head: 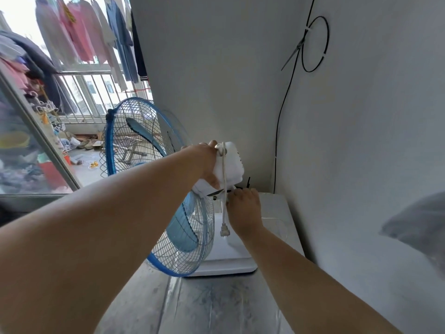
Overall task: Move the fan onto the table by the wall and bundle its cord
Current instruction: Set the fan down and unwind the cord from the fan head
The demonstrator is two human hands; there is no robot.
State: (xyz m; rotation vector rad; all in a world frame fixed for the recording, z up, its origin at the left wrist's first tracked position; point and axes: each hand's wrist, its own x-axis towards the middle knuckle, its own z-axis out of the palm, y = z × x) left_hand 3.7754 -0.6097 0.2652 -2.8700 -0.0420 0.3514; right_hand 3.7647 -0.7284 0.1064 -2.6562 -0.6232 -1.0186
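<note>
A fan with a blue-rimmed wire cage point(183, 235) and a white motor housing point(232, 165) stands on its white base point(226, 263) on the grey table point(204, 307) in the wall corner. My left hand point(207, 162) grips the motor housing from the left. A white cord point(224, 184) hangs over the housing, and its plug point(224, 231) dangles in front of the stem. My right hand point(245, 208) is closed around the cord and the fan's neck just under the housing; what the fingers pinch is hidden.
White walls meet close behind and right of the fan. A black cable point(279, 131) runs down the right wall, with a loop point(315, 44) tied above. Another blue fan cage point(134, 138) stands behind. Hanging clothes point(79, 32) and a balcony railing point(96, 92) fill the left.
</note>
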